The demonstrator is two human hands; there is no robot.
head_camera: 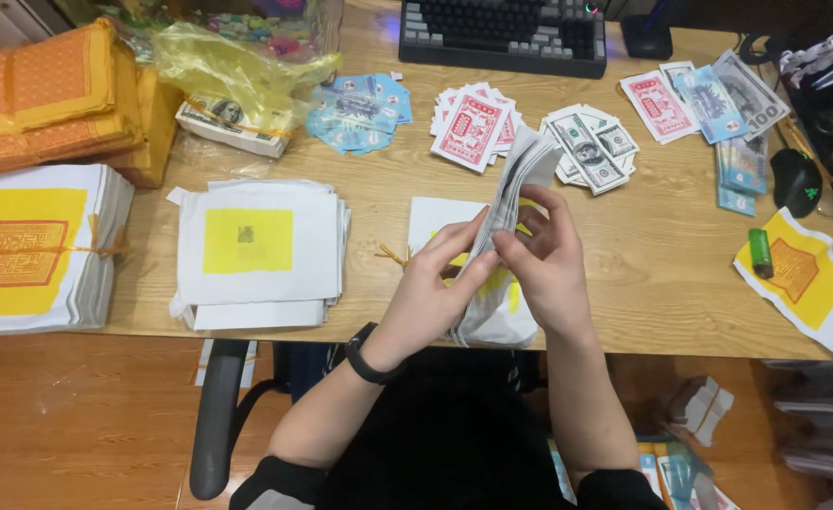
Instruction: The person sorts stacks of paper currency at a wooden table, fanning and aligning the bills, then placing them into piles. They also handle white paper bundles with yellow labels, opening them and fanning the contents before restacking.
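From the head camera, both hands meet over the near middle of the wooden desk, closed around a thick sheaf of white and yellow paper sheets that stands on edge and bends away toward the far side. The left hand, with a black band on its wrist, grips the sheaf from the left: its fingers curl against the paper's side and the thumb lies along the near edge. The right hand clamps the same sheaf from the right, fingers bent and pressed to the paper, the thumb reaching across the front. The sheaf's lower end rests on or just above a single white sheet with a yellow patch lying flat on the desk; which of the two cannot be told. To the left lies a stack of white sheets with a yellow square, and further left a taller tied bundle. Far from the hands, fans of red notes and grey notes are spread before a keyboard. A green lighter lies to the right.
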